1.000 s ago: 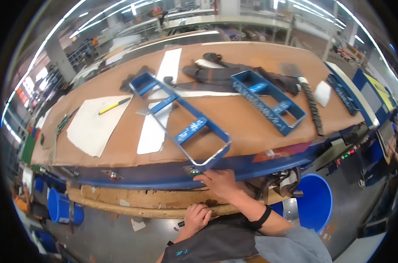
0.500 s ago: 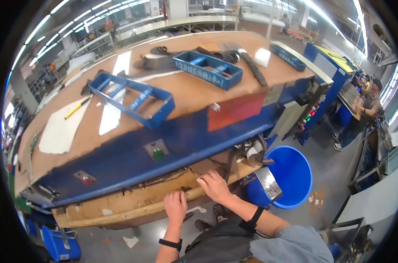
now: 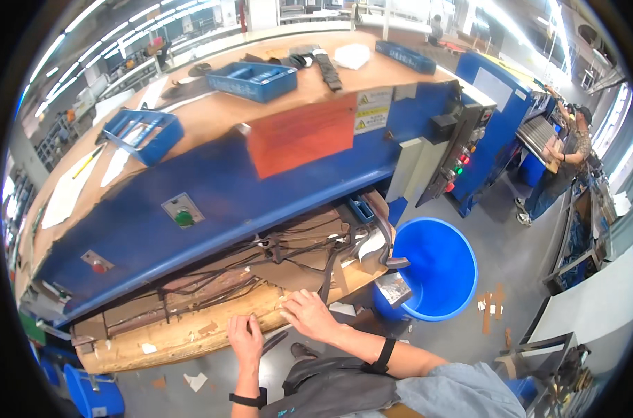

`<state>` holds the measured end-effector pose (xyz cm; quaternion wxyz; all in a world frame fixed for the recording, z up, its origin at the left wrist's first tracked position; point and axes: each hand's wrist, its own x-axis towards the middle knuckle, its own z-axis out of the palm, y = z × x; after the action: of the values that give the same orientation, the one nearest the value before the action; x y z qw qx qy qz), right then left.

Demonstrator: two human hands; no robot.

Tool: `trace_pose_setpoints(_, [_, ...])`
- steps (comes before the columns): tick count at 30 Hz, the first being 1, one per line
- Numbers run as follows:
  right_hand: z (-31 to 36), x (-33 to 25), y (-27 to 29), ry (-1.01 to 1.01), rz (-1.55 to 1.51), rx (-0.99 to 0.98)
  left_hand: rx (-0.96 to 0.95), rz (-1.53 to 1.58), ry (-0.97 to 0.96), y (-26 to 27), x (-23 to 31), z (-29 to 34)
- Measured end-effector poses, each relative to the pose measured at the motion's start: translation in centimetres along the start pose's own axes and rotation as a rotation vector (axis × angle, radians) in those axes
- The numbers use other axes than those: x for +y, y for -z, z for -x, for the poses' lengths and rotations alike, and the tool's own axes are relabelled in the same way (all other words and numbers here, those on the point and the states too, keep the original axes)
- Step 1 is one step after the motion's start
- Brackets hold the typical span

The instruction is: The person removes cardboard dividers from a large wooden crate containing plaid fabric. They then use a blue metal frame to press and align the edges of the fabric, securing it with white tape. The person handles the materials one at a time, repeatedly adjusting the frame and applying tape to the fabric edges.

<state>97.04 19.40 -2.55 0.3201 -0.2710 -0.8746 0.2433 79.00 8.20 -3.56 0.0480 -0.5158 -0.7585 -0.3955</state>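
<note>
Both my hands are at the front edge of a long wooden board (image 3: pixel 184 343) low under the blue machine. My left hand (image 3: pixel 245 339) has its fingers bent over that edge, the thumb side partly hidden. Just right of it, my right hand (image 3: pixel 311 317) also curls its fingers on the board's edge. Behind them, brown sheet offcuts (image 3: pixel 297 273) and dark thin strips lie tangled along the board. A small blue tray (image 3: pixel 360 209) sits at the far right end of this heap.
A big blue bin (image 3: pixel 463 268) stands right of the board. Blue frames (image 3: pixel 144 136) and a blue box-shaped frame (image 3: pixel 254 82) lie on the brown tabletop (image 3: pixel 212 115). A control panel (image 3: pixel 463 153) juts out at right. A co-worker (image 3: pixel 564 153) stands at another machine.
The view has shifted, and much more of the offcuts and strips behind the board's edge now shows. My hands stay at that edge; the frames on the tabletop appear farther up and left.
</note>
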Motion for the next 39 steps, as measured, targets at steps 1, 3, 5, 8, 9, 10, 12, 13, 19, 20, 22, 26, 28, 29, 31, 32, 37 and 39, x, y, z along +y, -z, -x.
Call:
trace_pose_setpoints(1, [1.1, -0.3, 0.4, 0.002, -0.039, -0.016, -0.013, -0.009, 0.014, 0.3, 0.4, 1.0])
trace_pose_setpoints(3, [3.3, -0.1, 2.2, -0.049, -0.177, -0.123, -0.040, -0.028, 0.040, 0.9, 1.3, 2.7])
trace_pose_setpoints(5, [5.0, -0.4, 4.2, -0.094, -0.348, -0.201, -0.084, -0.057, 0.081, 2.3, 2.0, 4.5])
trace_pose_setpoints(8, [6.7, 0.0, 10.1, -0.161, -0.411, -0.220, -0.160, -0.106, 0.097, 3.6, 2.1, 6.4])
trace_pose_setpoints(9, [7.2, 0.3, 12.2, -0.188, -0.417, -0.233, -0.202, -0.127, 0.142, 4.3, 2.7, 6.8])
trace_pose_setpoints(10, [7.8, 0.9, 14.1, -0.215, -0.368, -0.210, -0.240, -0.145, 0.186, 4.7, 3.3, 7.1])
trace_pose_setpoints(12, [9.1, 3.0, 16.8, -0.236, -0.239, -0.108, -0.241, -0.161, 0.143, 5.0, 5.6, 6.5])
trace_pose_setpoints(13, [9.7, 3.9, 17.5, -0.211, -0.223, 0.029, -0.201, -0.163, 0.066, 4.9, 7.9, 5.6])
trace_pose_setpoints(19, [9.1, 7.9, 20.9, -0.358, 0.114, 0.136, -0.342, 0.025, -0.194, -2.4, 19.3, 1.0])
trace_pose_setpoints(20, [9.5, 8.9, 20.5, -0.339, 0.164, 0.115, -0.403, 0.006, -0.250, -4.1, 20.8, 0.8])
trace_pose_setpoints(22, [9.3, 9.6, 18.9, -0.331, 0.231, 0.124, -0.532, 0.027, -0.340, -8.8, 21.6, 0.6])
trace_pose_setpoints(26, [11.0, 9.3, 17.5, -0.408, 0.223, -0.004, -0.552, -0.025, -0.353, -12.4, 23.3, 3.5])
trace_pose_setpoints(28, [11.1, 9.3, 16.1, -0.427, 0.253, -0.008, -0.525, -0.079, -0.373, -14.0, 21.8, 4.4])
trace_pose_setpoints(29, [10.8, 9.5, 15.1, -0.444, 0.264, 0.002, -0.508, -0.082, -0.402, -14.7, 20.5, 4.4])
trace_pose_setpoints(31, [10.7, 9.2, 14.1, -0.490, 0.271, -0.018, -0.501, -0.091, -0.422, -15.1, 19.1, 5.2])
trace_pose_setpoints(32, [11.1, 9.2, 14.1, -0.492, 0.280, -0.022, -0.511, -0.084, -0.415, -14.9, 19.2, 5.7])
trace_pose_setpoints(37, [11.5, 10.0, 12.3, -0.409, 0.322, 0.028, -0.484, -0.038, -0.446, -14.6, 17.8, 5.5])
trace_pose_setpoints(39, [11.5, 9.9, 12.6, -0.417, 0.288, 0.013, -0.465, -0.045, -0.446, -14.6, 17.7, 5.8])
